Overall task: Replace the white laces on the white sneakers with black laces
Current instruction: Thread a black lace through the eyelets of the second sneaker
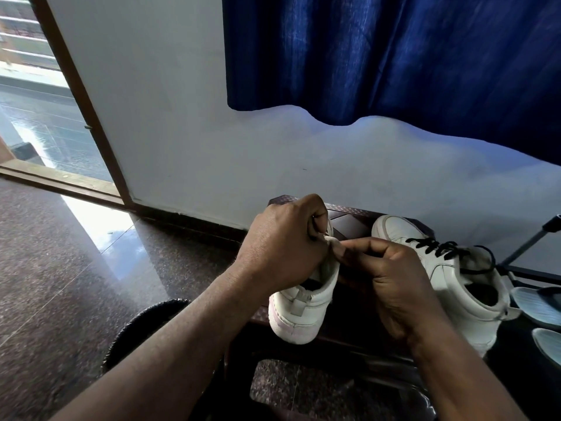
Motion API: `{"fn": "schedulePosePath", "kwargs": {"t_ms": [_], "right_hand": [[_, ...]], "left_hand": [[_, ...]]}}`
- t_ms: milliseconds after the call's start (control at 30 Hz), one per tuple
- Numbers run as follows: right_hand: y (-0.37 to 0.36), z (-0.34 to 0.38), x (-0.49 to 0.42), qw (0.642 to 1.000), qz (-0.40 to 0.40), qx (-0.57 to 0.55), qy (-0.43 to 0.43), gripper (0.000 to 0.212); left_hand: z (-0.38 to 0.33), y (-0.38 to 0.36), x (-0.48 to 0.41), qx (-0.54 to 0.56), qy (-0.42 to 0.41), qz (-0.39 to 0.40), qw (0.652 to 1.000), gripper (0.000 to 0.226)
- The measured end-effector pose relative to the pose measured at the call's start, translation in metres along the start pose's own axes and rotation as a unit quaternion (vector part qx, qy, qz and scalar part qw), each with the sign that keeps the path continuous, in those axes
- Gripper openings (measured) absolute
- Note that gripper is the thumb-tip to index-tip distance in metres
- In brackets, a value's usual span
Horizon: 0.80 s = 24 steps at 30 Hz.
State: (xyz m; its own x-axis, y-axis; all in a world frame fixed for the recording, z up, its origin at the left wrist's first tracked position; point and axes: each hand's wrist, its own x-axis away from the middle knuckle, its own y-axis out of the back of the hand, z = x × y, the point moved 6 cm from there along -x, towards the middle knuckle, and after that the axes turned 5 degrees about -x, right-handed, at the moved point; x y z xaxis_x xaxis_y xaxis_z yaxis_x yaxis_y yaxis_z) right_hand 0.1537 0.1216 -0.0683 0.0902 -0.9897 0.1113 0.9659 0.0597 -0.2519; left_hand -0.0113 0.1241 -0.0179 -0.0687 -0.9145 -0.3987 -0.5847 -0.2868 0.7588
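Gripping the near sneaker (303, 311) on the stool (349, 223) with left hand (282, 244) curled round its upper, right hand (388, 278) pinching its tongue — lace hidden — probably risking tugging it off the edge, beside the black-laced sneaker (449, 278)

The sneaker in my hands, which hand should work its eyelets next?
Probably right: the right hand has its fingertips at the sneaker upper, while the left hand grips and steadies it.

No words, numbers, brands or signs to read on the left sneaker (303, 311), the right sneaker (449, 278), the blue curtain (394, 56), the wall (182, 117) or the floor (60, 268).
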Motion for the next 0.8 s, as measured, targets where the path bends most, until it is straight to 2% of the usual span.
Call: {"fn": "schedulePosePath", "kwargs": {"t_ms": [200,333,433,667,800], "right_hand": [[-0.002,0.002,0.003,0.999,0.009,0.036,0.035,0.009],[0.003,-0.005,-0.003,0.999,-0.016,0.027,0.025,0.011],[0.001,-0.010,-0.006,0.999,-0.020,0.031,0.025,0.017],[-0.003,-0.007,-0.009,0.968,-0.035,0.218,0.118,0.015],[0.001,-0.005,-0.010,0.980,-0.020,0.164,0.114,0.009]], "left_hand": [[0.000,0.002,-0.003,-0.044,-0.025,0.004,0.999,0.028],[0.010,-0.002,-0.006,0.015,0.024,0.023,0.999,0.031],[0.010,-0.003,-0.006,0.029,0.024,0.033,0.999,0.031],[0.013,-0.004,-0.007,0.048,0.022,0.042,0.998,0.032],[0.019,-0.005,-0.007,0.063,0.030,0.045,0.997,0.032]]}}
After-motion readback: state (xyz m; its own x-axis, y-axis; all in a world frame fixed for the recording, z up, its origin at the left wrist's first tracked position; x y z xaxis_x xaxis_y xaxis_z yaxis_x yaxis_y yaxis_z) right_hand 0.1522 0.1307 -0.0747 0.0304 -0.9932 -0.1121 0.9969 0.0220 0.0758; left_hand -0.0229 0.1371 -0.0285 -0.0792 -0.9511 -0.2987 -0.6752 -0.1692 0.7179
